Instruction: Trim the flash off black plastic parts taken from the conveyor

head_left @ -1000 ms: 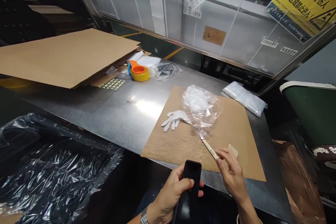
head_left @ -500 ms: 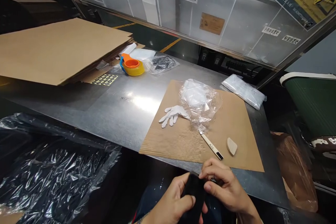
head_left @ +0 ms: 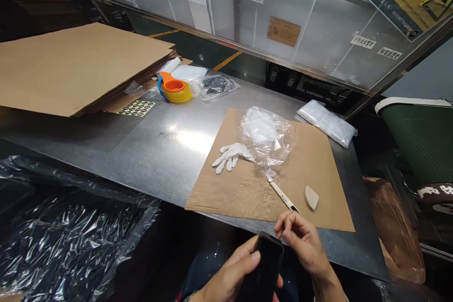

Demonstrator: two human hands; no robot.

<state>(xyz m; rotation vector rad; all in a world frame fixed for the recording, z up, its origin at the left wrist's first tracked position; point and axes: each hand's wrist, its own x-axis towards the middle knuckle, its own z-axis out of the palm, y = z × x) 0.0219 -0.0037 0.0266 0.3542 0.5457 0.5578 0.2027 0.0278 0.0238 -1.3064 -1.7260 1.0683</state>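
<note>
The left hand [head_left: 231, 271] grips a black, elongated object [head_left: 266, 264] before the metal table [head_left: 155, 160] — the right hand [head_left: 302, 240], fingers curled, beside its top corner; whether they pinch anything, I cannot tell.

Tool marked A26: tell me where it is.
In the head view, the tool lies on the cardboard sheet, right of centre, between the plastic bag and the right hand.
</note>
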